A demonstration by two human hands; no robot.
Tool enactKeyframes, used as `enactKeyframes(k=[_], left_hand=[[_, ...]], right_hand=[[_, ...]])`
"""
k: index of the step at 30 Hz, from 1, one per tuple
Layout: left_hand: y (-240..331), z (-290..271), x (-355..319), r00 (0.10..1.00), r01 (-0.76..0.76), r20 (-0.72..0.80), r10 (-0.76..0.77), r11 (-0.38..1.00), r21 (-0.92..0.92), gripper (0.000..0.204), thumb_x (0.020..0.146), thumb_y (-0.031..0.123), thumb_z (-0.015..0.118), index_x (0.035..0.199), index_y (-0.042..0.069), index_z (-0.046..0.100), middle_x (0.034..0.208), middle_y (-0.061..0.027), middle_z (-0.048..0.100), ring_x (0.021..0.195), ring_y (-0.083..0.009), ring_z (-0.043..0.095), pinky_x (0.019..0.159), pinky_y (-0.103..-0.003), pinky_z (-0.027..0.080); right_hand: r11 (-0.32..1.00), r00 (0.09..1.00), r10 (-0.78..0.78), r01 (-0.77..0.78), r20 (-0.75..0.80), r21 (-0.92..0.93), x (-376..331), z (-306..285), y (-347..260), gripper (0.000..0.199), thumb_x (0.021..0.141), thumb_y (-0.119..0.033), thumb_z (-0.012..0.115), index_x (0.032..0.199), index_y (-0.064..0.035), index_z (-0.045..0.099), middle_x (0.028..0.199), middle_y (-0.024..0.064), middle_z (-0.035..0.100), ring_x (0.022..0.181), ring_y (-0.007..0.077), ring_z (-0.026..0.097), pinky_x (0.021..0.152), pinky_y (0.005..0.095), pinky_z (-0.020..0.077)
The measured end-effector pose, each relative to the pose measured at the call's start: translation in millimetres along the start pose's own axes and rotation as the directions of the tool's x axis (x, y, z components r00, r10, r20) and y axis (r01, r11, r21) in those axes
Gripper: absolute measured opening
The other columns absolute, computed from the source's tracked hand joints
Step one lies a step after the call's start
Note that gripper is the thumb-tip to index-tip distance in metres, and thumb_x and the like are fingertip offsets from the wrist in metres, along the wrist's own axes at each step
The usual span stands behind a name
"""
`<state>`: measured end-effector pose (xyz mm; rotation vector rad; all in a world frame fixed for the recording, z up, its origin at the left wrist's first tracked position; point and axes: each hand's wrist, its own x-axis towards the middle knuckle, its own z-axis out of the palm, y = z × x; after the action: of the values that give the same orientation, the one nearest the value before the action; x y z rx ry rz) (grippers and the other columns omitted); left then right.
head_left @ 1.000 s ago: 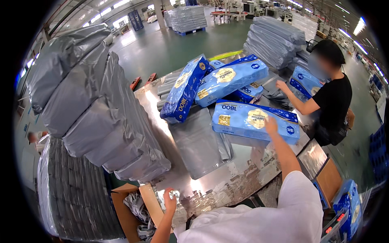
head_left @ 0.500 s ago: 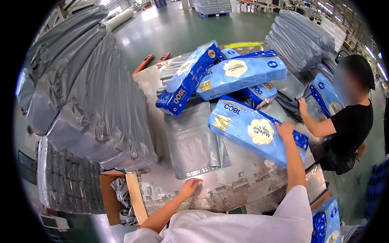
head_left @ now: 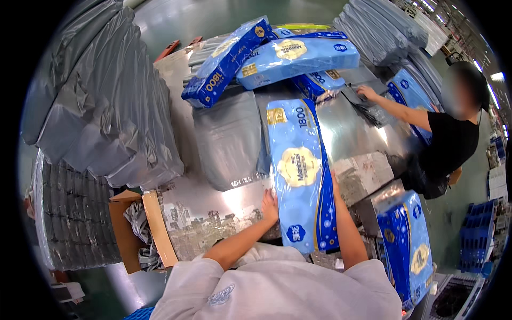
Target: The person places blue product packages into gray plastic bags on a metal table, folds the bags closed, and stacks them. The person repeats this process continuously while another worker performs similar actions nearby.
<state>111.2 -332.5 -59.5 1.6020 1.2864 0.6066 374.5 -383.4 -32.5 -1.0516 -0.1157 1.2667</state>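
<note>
A: Which package do the hands attend to?
B: A long light-blue pack (head_left: 300, 170), lying lengthwise on the shiny metal worktop (head_left: 210, 208), its near end at the person's chest. It bears a yellow square label at its far end, a pale oval emblem at mid-length and a dark-blue band along its right edge.

A: State of the hands?
B: The left hand (head_left: 270, 202) lies flat, fingers together, against the pack's left edge. The right hand (head_left: 335, 184) rests against the right edge; whether its fingers curl under cannot be told.

A: Other packages, counted?
B: Beyond it, three more: one dark-blue pack (head_left: 226, 60) tilted at the far left, one light-blue pack (head_left: 298, 58) lying crosswise, and a smaller dark-blue pack (head_left: 318, 84) partly beneath that. A further dark-blue pack (head_left: 408, 240) stands right of the person, beside the worktop. One more blue pack (head_left: 408, 93) shows behind a co-worker's arm.

A: And the grey items?
B: One flat grey bag (head_left: 229, 136) lies just left of the long pack. A tall stack of grey bags (head_left: 101, 101) rises at the left; another stack (head_left: 384, 26) lies far right. One open cardboard box (head_left: 128, 234) sits below the worktop's left edge.

A: The co-worker?
B: A co-worker's hand (head_left: 367, 93) touches the worktop at the far right.
</note>
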Motion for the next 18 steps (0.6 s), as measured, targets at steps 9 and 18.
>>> enactKeyframes(k=[9, 18], left_hand=[[154, -107, 23, 0.939, 0.250, 0.345, -0.002, 0.695, -0.675, 0.083, 0.082, 0.056, 0.045, 0.137, 0.003, 0.014, 0.136, -0.0157, 0.028, 0.122, -0.0251, 0.032, 0.100, -0.034, 0.029], [101, -200, -38, 0.964, 0.011, 0.213, 0.162, 0.771, -0.636, 0.085, 0.084, 0.043, 0.052, 0.139, 0.003, 0.001, 0.141, -0.0168, 0.016, 0.128, -0.0260, 0.021, 0.105, -0.034, 0.018]], right_hand=[[0.994, 0.997, 0.071, -0.071, 0.011, 0.085, -45, 118, -63, 0.038, 0.082, -0.034, 0.057, 0.103, -0.0020, 0.058, 0.086, 0.0100, 0.064, 0.070, 0.0190, 0.061, 0.064, 0.0308, 0.0518], [0.990, 0.988, 0.069, -0.084, 0.138, 0.111, -80, 171, 11, 0.035, 0.082, -0.031, 0.055, 0.104, -0.0036, 0.056, 0.091, 0.0106, 0.062, 0.075, 0.0194, 0.060, 0.067, 0.0294, 0.0500]])
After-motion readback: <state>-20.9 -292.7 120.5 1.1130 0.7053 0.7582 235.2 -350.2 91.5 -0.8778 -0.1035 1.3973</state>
